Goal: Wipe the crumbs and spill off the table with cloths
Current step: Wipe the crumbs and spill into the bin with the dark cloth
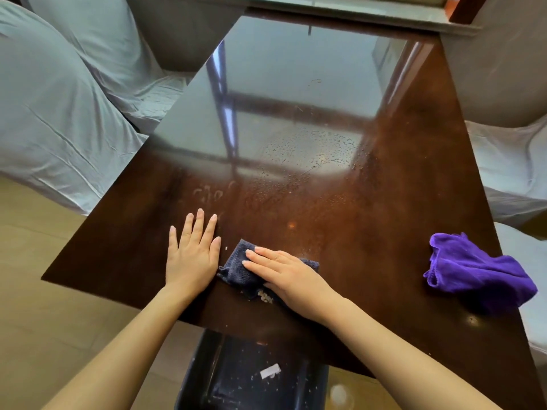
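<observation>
A dark blue-grey cloth (238, 269) lies folded on the glossy brown table (370, 232) near its front edge. My right hand (287, 276) presses flat on top of that cloth, fingers pointing left. A small heap of pale crumbs (264, 296) sits at the cloth's near edge, just under my right palm. My left hand (192, 253) rests flat on the bare table beside the cloth, fingers spread, holding nothing. Water droplets from a spill (313, 155) cover the table's middle. A purple cloth (473, 270) lies crumpled at the right edge.
A dark bin (254, 377) stands on the floor below the table's front edge, with crumbs and a paper scrap inside. Chairs in pale fabric covers (59, 119) stand on the left and the right (509, 161). A window sill runs along the far side.
</observation>
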